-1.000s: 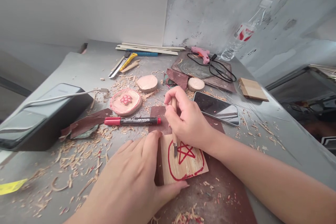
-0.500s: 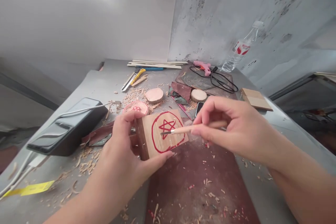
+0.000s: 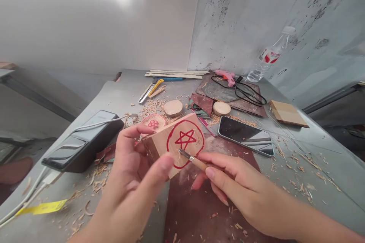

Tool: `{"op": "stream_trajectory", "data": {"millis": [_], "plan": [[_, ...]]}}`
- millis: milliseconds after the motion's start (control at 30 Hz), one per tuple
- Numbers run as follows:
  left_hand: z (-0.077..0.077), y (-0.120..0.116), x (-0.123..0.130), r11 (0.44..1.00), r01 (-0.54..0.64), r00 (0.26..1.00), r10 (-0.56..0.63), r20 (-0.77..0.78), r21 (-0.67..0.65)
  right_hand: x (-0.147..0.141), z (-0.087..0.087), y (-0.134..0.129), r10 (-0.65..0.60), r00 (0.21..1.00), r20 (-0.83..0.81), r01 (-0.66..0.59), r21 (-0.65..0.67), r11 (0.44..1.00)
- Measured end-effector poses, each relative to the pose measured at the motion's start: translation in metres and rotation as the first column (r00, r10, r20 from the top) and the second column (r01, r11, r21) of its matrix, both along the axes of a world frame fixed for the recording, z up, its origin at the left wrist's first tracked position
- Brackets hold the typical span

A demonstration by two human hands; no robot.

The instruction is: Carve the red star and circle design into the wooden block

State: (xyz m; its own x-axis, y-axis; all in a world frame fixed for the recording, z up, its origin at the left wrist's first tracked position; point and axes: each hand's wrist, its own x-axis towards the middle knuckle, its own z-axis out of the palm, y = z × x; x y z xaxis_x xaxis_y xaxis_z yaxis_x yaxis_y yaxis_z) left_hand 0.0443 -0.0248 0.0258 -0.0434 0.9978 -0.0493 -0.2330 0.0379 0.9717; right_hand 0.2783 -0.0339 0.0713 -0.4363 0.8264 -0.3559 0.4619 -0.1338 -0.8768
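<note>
Across a shaving-strewn steel bench (image 3: 296,171), the left hand (image 3: 129,186) holds a wooden block (image 3: 159,148) clear of a maroon abrasive sheet (image 3: 194,212), fingers curled behind it and thumb pressed on its lower edge. Just beside it, the right hand (image 3: 242,186) pinches a carving gouge (image 3: 194,160) between thumb and fingers, its steel tip at the block's red-ringed star. Farther off lie a smartphone (image 3: 245,141) and two wood slices (image 3: 173,108).

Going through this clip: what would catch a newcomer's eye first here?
The wooden block with a red star inside a red circle stands out at centre, held up in the left hand. From the right, the right hand brings a small carving tool to it, above a shaving-strewn grey table.
</note>
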Motion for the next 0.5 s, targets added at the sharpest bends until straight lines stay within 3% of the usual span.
{"op": "stream_trajectory", "data": {"millis": [100, 200, 267, 333, 500], "plan": [[0.005, 0.009, -0.010, 0.989, -0.034, 0.984, 0.058, 0.168, -0.145, 0.002, -0.006, 0.000, 0.008, 1.000, -0.008, -0.007, 0.150, 0.989], [0.012, 0.019, -0.020, 0.966, 0.109, 0.967, -0.048, 0.251, -0.234, 0.005, -0.007, 0.001, 0.016, 0.998, 0.061, -0.035, 0.330, 0.943], [0.015, 0.022, -0.023, 0.894, 0.328, 0.905, -0.206, 0.371, -0.305, 0.007, -0.006, 0.003, 0.004, 0.996, 0.092, -0.041, 0.401, 0.915], [0.015, 0.022, -0.020, 0.788, 0.510, 0.816, -0.318, 0.482, -0.345, 0.009, -0.004, 0.004, -0.002, 0.994, 0.113, -0.048, 0.439, 0.897], [0.007, 0.013, -0.006, 0.624, 0.678, 0.707, -0.412, 0.575, -0.387, 0.010, 0.002, 0.006, 0.104, 0.990, 0.094, -0.135, 0.429, 0.893]]}}
